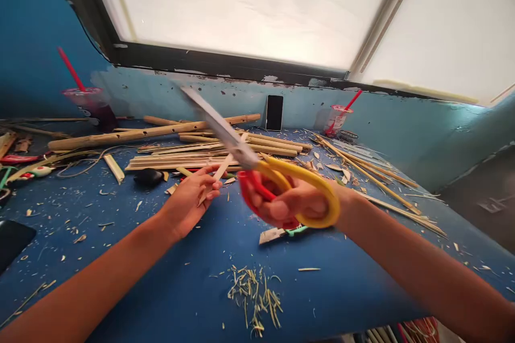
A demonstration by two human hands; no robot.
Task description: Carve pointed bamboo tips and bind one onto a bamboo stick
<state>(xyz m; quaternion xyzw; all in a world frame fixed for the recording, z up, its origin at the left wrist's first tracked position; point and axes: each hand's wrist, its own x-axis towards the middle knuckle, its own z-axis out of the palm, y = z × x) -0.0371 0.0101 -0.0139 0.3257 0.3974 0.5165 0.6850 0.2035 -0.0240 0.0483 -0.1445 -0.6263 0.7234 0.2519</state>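
A thin pale bamboo strip (219, 173) is pinched in the left hand (192, 199) just above the blue desk (169, 284), its upper end meeting the blurred grey blades of a large pair of scissors with red and yellow loop handles (281, 187), which the right hand (295, 204) grips with fingers through the loops. Directly below the hands lie a heap of fine pale shavings (254, 295) and a small white offcut (271, 235). Further back are stacked bamboo poles and slats (193, 144), a dark phone leaning on the blue wall (274, 112), and two plastic cups with red straws (337, 117).
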